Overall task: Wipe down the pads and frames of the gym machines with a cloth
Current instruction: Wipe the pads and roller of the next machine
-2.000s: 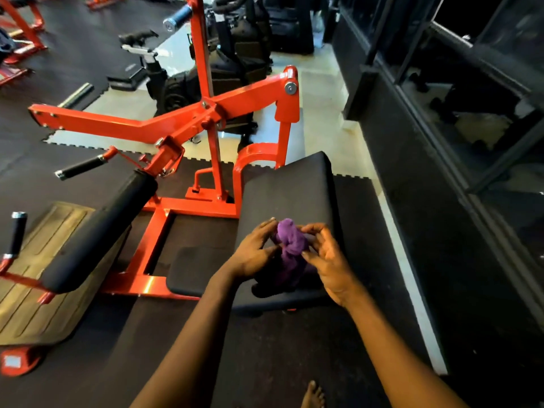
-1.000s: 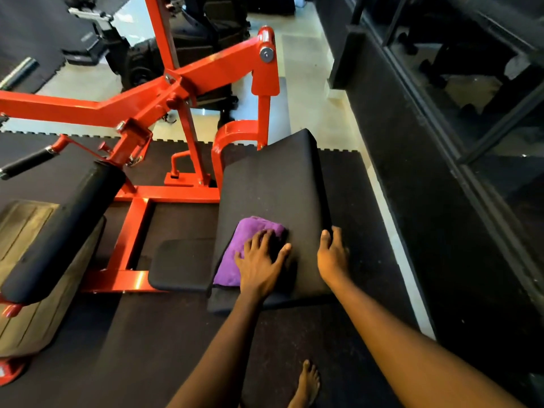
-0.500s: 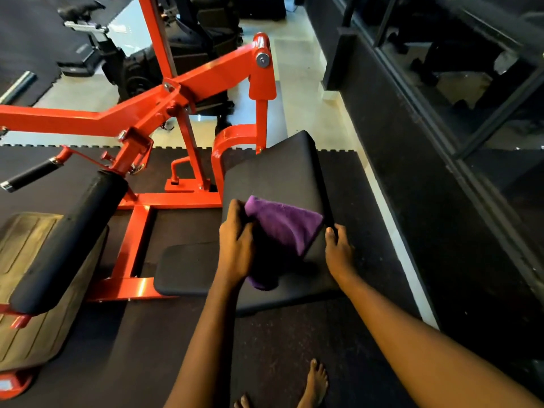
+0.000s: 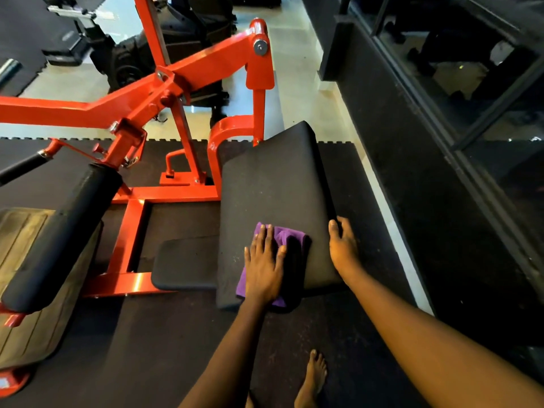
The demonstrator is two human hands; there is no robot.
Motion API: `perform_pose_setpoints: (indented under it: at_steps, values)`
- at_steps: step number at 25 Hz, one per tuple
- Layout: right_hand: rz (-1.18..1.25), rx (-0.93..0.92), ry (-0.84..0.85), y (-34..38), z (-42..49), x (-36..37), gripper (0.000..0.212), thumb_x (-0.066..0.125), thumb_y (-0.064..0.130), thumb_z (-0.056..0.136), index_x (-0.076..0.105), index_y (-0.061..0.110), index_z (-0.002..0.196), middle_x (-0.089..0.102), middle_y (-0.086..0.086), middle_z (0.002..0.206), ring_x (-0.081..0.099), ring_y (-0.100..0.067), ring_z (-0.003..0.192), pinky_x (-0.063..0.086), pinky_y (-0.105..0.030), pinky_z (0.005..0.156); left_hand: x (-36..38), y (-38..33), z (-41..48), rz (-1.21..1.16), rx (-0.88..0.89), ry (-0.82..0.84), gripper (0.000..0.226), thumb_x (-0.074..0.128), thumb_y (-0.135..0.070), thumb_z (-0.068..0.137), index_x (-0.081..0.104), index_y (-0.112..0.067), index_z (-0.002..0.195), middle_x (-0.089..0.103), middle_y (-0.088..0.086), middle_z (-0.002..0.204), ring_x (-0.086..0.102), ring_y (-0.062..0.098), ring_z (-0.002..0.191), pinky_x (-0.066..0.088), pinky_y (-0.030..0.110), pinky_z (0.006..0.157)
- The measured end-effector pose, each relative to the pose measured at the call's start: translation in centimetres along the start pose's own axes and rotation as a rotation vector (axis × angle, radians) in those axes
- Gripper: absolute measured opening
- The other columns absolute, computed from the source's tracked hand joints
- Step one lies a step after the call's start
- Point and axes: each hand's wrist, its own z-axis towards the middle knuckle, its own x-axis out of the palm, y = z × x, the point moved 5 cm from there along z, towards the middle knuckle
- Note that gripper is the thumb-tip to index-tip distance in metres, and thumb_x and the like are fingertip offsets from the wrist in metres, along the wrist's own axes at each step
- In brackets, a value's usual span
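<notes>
Pressing cloth [image 4: 290, 234] onto pad [image 4: 273, 184], left grip [image 4: 263, 269] (fingers [image 4: 260, 241] straight), right grip [image 4: 343, 248] clasping pad edge.

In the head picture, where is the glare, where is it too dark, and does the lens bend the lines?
Head view: glare on the pale floor behind the red frame; the glass wall at right is dark; its bars bow slightly; the purple cloth is half in shadow.

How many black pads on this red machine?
3: the large pad under the cloth, the small pad left of it, the long roll pad far left. Others may be out of frame.
</notes>
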Motion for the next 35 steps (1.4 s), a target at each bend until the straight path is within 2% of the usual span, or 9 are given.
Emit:
perform_pose_setpoints:
  at_steps: [2, 4, 10, 16, 20, 24, 28, 32, 35]
  values:
    - [-0.034, -0.013, -0.005, 0.0, 0.1, 0.0, 0.042, 0.043, 0.033, 0.107, 0.05, 0.011, 0.143, 0.056, -0.016, 0.142, 0.052, -0.035, 0.128, 0.041, -0.04, 0.105, 1.7, -1.1, -1.6, -0.007, -0.007, -0.009, 0.1, 0.016, -0.084, 0.084, -0.009, -0.023, 0.159, -0.017, -0.007, 0.165, -0.016, 0.009, 0.151, -0.013, 0.04, 0.121]
    - [-0.044, -0.026, -0.008, 0.1, 0.1, -0.2, 0.041, 0.043, 0.033, 0.107, 0.051, 0.012, 0.141, 0.057, -0.016, 0.14, 0.052, -0.035, 0.127, 0.041, -0.04, 0.103, 2.8, -2.6, -1.8, 0.025, -0.037, -0.034, 0.105, 0.018, -0.086, 0.082, -0.013, -0.022, 0.158, -0.018, -0.004, 0.165, -0.022, 0.011, 0.15, -0.017, 0.043, 0.121]
    - [-0.05, -0.025, -0.003, -0.1, 0.1, -0.2, 0.042, 0.041, 0.038, 0.107, 0.051, 0.015, 0.141, 0.058, -0.015, 0.138, 0.054, -0.035, 0.125, 0.044, -0.043, 0.103, 2.5, -2.7, 0.6, 0.063, -0.145, -0.033, 0.07, 0.038, -0.052, 0.099, 0.003, -0.037, 0.158, -0.006, -0.014, 0.166, -0.011, 0.015, 0.153, -0.008, 0.064, 0.116]
    - [-0.224, 0.01, -0.044, 0.6, -0.4, 0.0, 0.046, 0.035, 0.042, 0.108, 0.047, 0.019, 0.146, 0.054, -0.021, 0.139, 0.05, -0.041, 0.126, 0.044, -0.048, 0.103, 0.3, 7.4, -0.5, -0.05, -0.507, -0.151, 0.063, 0.044, -0.024, 0.1, 0.019, -0.043, 0.155, 0.006, -0.017, 0.166, -0.002, 0.012, 0.153, 0.001, 0.078, 0.108]
    - [-0.329, -0.05, -0.119, 1.1, -0.6, 0.6, 0.047, 0.035, 0.038, 0.107, 0.05, 0.013, 0.144, 0.056, -0.026, 0.133, 0.054, -0.046, 0.119, 0.045, -0.054, 0.099, 0.9, 3.6, -1.2, -0.205, -0.452, -0.209, 0.053, 0.043, -0.028, 0.105, 0.027, -0.032, 0.155, 0.02, -0.007, 0.164, 0.003, 0.013, 0.153, -0.009, 0.066, 0.115]
    - [-0.322, -0.055, -0.107, 0.9, -0.5, 0.4, 0.047, 0.035, 0.039, 0.107, 0.05, 0.013, 0.143, 0.057, -0.026, 0.134, 0.054, -0.046, 0.12, 0.045, -0.054, 0.1, 2.7, -2.3, -2.0, -0.171, -0.23, -0.116, 0.055, 0.047, -0.036, 0.103, 0.026, -0.04, 0.154, 0.015, -0.021, 0.163, -0.004, 0.01, 0.153, -0.011, 0.069, 0.111]
    - [-0.242, -0.063, -0.064, 1.0, -0.6, 0.1, 0.045, 0.036, 0.038, 0.108, 0.05, 0.014, 0.143, 0.056, -0.022, 0.137, 0.053, -0.041, 0.124, 0.045, -0.048, 0.103, 1.1, 4.9, -1.6, -0.018, -0.442, -0.138, 0.057, 0.044, -0.048, 0.1, 0.022, -0.048, 0.153, 0.004, -0.029, 0.162, -0.007, 0.013, 0.153, -0.002, 0.079, 0.107]
    - [-0.134, -0.046, -0.046, 0.6, -0.3, -0.2, 0.038, 0.037, 0.034, 0.109, 0.055, 0.014, 0.136, 0.061, -0.015, 0.127, 0.055, -0.033, 0.116, 0.043, -0.04, 0.096, 0.9, 5.2, -1.8, -0.173, -0.59, -0.212, 0.052, 0.039, -0.049, 0.102, 0.028, -0.044, 0.152, 0.018, -0.008, 0.165, 0.008, 0.023, 0.153, 0.004, 0.065, 0.117]
    - [0.149, -0.012, -0.032, -0.6, 0.7, 0.1, 0.032, 0.038, 0.02, 0.109, 0.058, 0.005, 0.129, 0.06, -0.012, 0.118, 0.053, -0.025, 0.109, 0.043, -0.038, 0.096, 1.6, -0.9, -2.2, -0.251, -0.429, -0.238, 0.053, 0.044, -0.047, 0.097, 0.037, -0.044, 0.149, 0.027, 0.013, 0.161, 0.022, 0.031, 0.148, 0.01, 0.053, 0.121]
